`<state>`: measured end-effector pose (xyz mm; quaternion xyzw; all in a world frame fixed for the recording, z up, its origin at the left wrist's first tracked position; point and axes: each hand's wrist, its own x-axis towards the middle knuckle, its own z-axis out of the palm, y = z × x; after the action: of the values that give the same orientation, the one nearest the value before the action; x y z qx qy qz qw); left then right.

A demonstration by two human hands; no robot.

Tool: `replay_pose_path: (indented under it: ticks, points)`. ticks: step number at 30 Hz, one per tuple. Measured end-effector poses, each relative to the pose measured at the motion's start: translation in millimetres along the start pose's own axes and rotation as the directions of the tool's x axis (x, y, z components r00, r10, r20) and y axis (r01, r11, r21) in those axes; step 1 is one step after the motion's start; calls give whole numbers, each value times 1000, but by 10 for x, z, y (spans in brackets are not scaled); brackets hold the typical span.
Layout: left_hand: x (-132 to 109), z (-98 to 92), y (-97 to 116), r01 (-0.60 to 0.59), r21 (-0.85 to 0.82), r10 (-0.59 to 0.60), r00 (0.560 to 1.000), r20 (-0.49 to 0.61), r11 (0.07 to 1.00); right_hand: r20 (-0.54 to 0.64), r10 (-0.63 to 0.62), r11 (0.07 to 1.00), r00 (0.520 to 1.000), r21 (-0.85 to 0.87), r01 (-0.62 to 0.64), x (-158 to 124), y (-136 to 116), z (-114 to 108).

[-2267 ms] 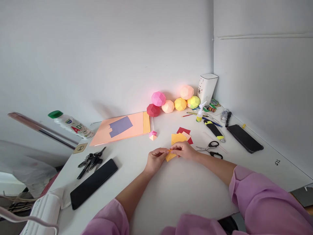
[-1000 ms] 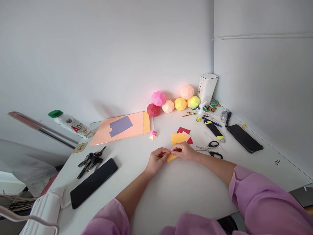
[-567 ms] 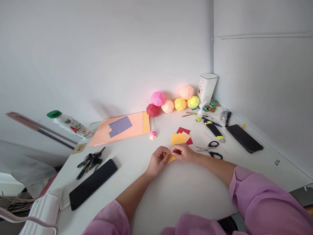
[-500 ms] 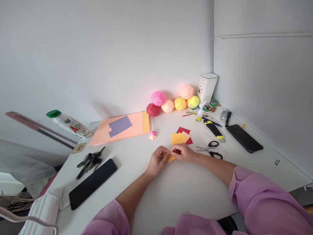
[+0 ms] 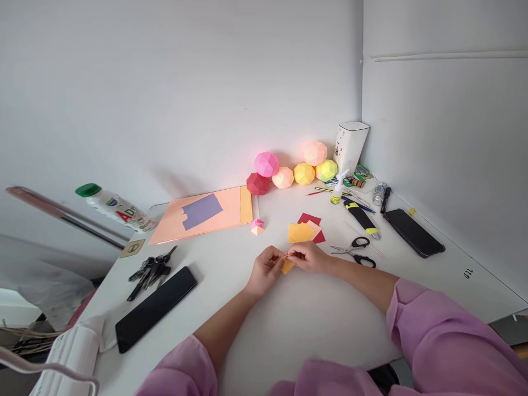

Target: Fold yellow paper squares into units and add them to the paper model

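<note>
White worktop [image 5: 330,319]. Over it, left hand [image 5: 265,270] and right hand [image 5: 308,257] close together, fingertips pinched. Loose cut papers [image 5: 300,234] overlap just beyond the right hand. Smallest: orange paper [image 5: 287,267], gripped by both, between them at the fingertips, one corner showing on the near side.

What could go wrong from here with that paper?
The small orange paper, pinched in the left hand and right hand, could crease or tear. The scissors lie slightly open near the right forearm, so a careless reach might bump them. The loose paper pile just beyond the hands could get knocked.
</note>
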<state>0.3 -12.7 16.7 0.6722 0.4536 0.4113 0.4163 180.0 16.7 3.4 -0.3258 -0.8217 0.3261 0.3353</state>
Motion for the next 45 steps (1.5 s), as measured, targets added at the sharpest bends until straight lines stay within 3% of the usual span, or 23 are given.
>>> replay_pose_path:
  ticks: [3,6,9,16,27,29,33,37,45]
  points:
    - [1,0,16,82,-64,-80,996,33,995,-15,-11,1000,1000,-12,11,6,-17,-4]
    - [0,-2,14,75,-49,-72,996,47,996,-16,3,1000,1000,-14,-4,14,-43,-18]
    - [-6,-1,11,48,2,-48,998,38,999,-10,15,1000,1000,-5,-15,11,-53,-23]
    - [-18,10,36,142,-3,-142,990,-14,990,-1,67,995,998,76,-67,9,-55,-41]
    - [-11,15,5,75,85,-78,996,41,994,101,184,942,978,266,-205,20,-117,-127]
    - [-11,10,25,85,81,-86,996,10,993,100,194,932,976,291,-215,17,-101,-124]
    - [-3,-8,58,128,24,-127,990,-63,991,105,203,930,974,291,-225,16,-97,-124]
    - [8,-16,34,120,-44,-119,993,23,992,108,207,933,972,277,-229,17,-108,-126]
    - [8,9,4,90,98,-89,996,-15,991,110,213,930,971,282,-236,14,-83,-119]
